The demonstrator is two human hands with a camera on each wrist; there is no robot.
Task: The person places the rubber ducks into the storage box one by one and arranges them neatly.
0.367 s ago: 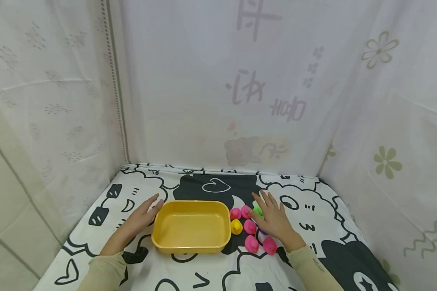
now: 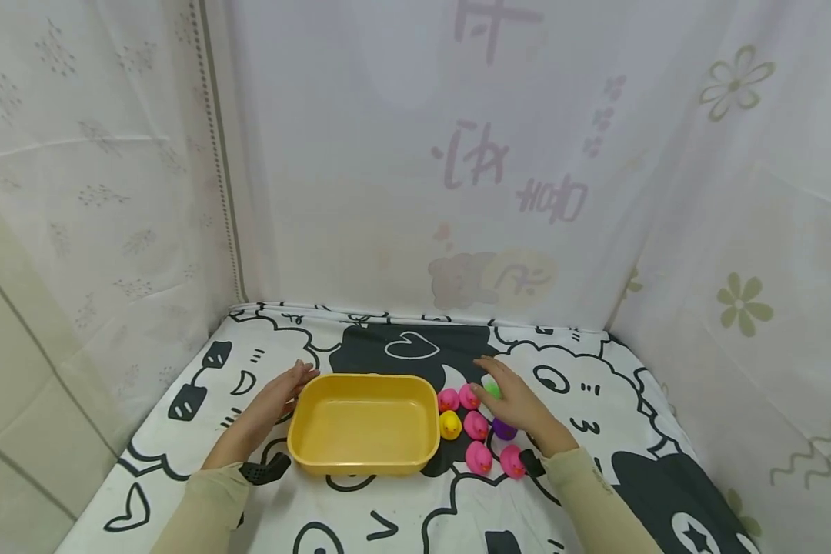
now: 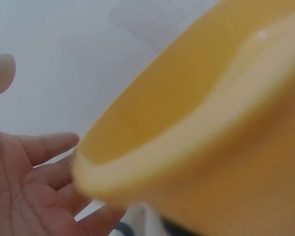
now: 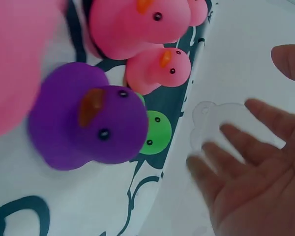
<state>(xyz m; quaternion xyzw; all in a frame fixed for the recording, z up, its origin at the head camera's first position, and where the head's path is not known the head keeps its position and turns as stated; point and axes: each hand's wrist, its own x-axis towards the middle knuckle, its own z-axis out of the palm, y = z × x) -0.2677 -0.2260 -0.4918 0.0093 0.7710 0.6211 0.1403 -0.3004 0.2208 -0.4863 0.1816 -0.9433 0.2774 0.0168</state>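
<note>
A yellow basin [image 2: 363,425] lies at the centre of the cloth, with nothing in it. At its left end is the left hand [image 2: 266,408], fingers extended; in the left wrist view the palm [image 3: 27,182] faces the basin's rim [image 3: 187,142]. Over the right side of the duck group hovers the right hand [image 2: 526,408], its fingers spread and holding nothing. Several pink ducks [image 2: 478,458], a yellow duck [image 2: 450,425], a purple duck [image 2: 504,429] and a partly covered green duck [image 2: 492,389] stand right of the basin. The purple duck [image 4: 88,118] looms large in the right wrist view.
A white cloth [image 2: 388,512] with black cartoon drawings covers the surface. Pale printed curtains [image 2: 360,154] hang behind it and on both sides. Dark wrist straps [image 2: 266,469] show at the sleeves.
The left hand has moved slightly right, closer to the basin. The right hand's fingers have drawn closer together in the head view, and more of the purple duck shows.
</note>
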